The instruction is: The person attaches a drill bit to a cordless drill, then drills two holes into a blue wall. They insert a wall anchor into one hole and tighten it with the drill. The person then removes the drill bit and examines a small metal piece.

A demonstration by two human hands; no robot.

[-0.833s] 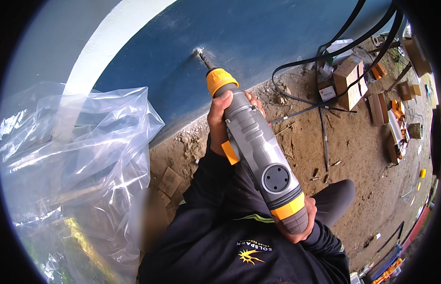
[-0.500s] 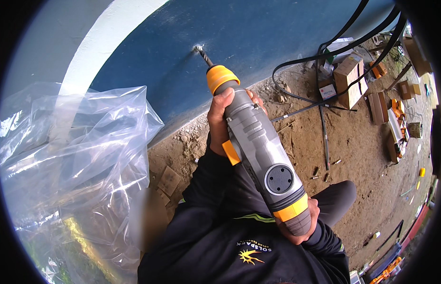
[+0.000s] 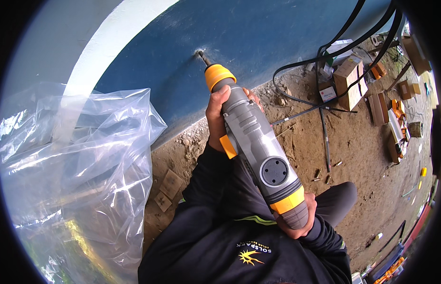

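A person presses a grey and yellow hammer drill [image 3: 256, 144] against a blue wall [image 3: 258, 38].

The left hand [image 3: 216, 116] wraps tightly round the drill's front barrel, just behind the yellow collar. The right hand [image 3: 296, 222] grips the rear handle from underneath. The bit [image 3: 202, 56] meets a chipped hole low on the wall, near the dirt floor [image 3: 353, 156]. A clear plastic sheet [image 3: 73, 170] hangs at the left; cardboard boxes [image 3: 349, 80] and black cables [image 3: 324, 57] lie along the wall's foot at the right.

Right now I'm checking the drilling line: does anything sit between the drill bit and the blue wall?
Nothing visible does. The drill bit already meets the blue wall at a chipped hole; the black cables and the clear plastic sheet lie off to either side.
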